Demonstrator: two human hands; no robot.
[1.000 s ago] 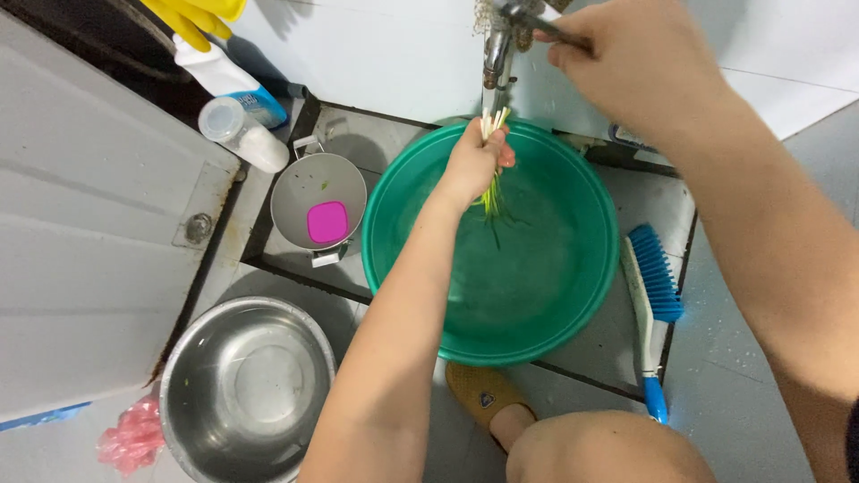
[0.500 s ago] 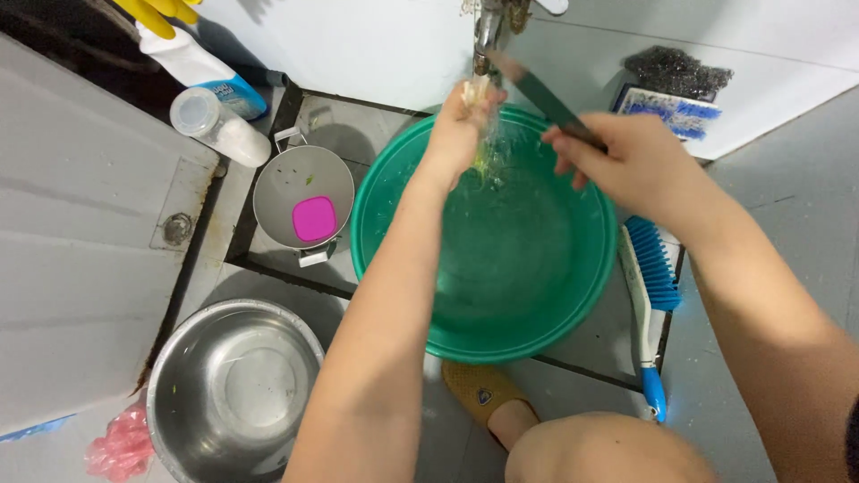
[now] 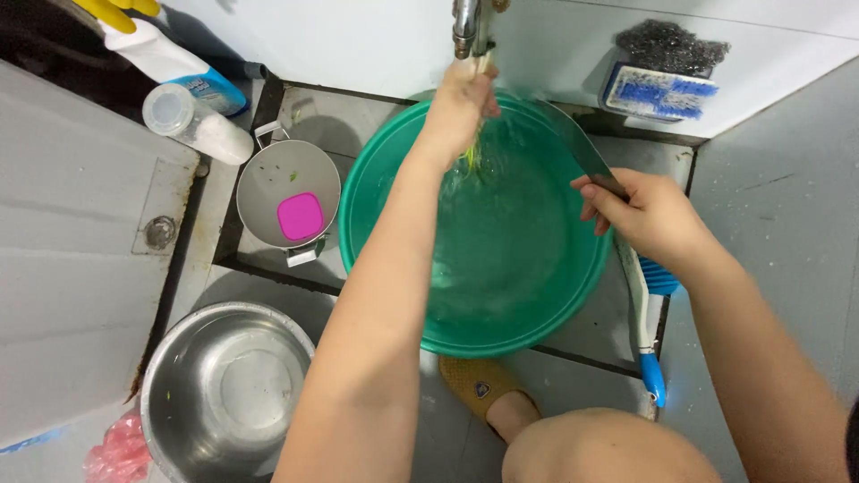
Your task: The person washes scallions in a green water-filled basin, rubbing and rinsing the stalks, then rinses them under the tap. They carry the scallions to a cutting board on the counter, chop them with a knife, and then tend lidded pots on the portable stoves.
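Lowered since before, my right hand point(image 3: 646, 217) now grips a dark-bladed knife point(image 3: 577, 148) at the round green plastic basin's point(image 3: 385, 192) right rim. Left hand point(image 3: 461, 100) pinches thin green stalks point(image 3: 472, 157) under the far metal tap point(image 3: 469, 25). Small steel pot point(image 3: 268, 179) sits left.

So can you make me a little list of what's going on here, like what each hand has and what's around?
Left hand: holds thin green stalks under the tap
Right hand: grips a knife, blade over the basin
Basin: green plastic basin, round, water inside
Left of basin: small metal pot with a pink square piece in it
Lower left: empty steel bowl
Right of basin: blue and white brush
Below basin: foot in a yellow slipper
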